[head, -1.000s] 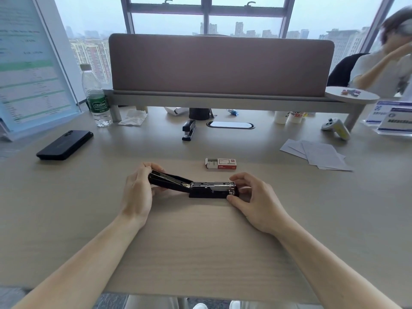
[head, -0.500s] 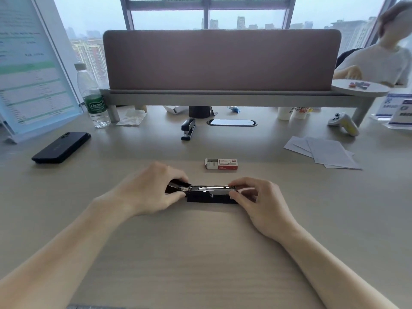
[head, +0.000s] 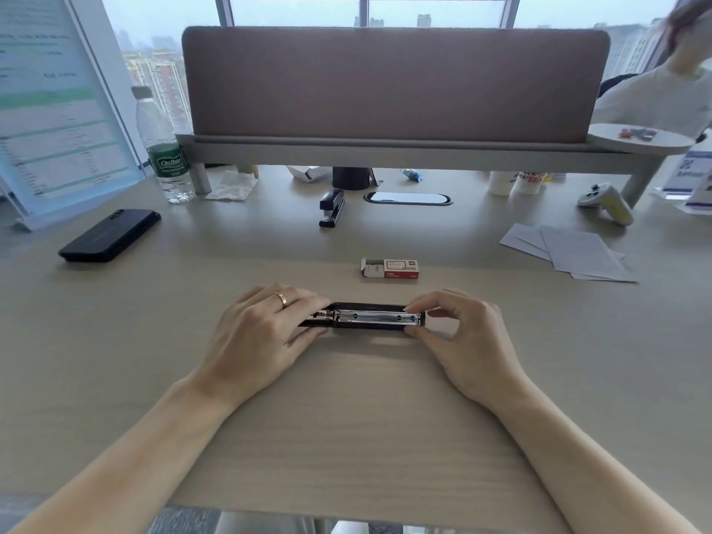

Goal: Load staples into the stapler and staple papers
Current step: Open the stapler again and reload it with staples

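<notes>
Two hands bracket one stapler (head: 366,321) on a pale wooden desk (head: 346,418), which serves here as the reference surface. Stapler: lies flat near the desk's middle, long axis running left to right, its metal staple channel facing up. Left hand (head: 254,337): curled over the stapler's left end, fingers pressed down on the hinge part, ring visible. Right hand (head: 462,337): thumb and fingertips pinch the stapler's right end from front and back. Each hand is thus equally near its own end. Papers (head: 574,252): loose sheets far right of the stapler, nearer the right hand. Staple box (head: 390,268): open, just beyond the stapler. Second stapler (head: 331,207): farther back, untouched. Judgement: closing or reloading turns on the left-right axis; whether staples sit in the channel cannot be told.
</notes>
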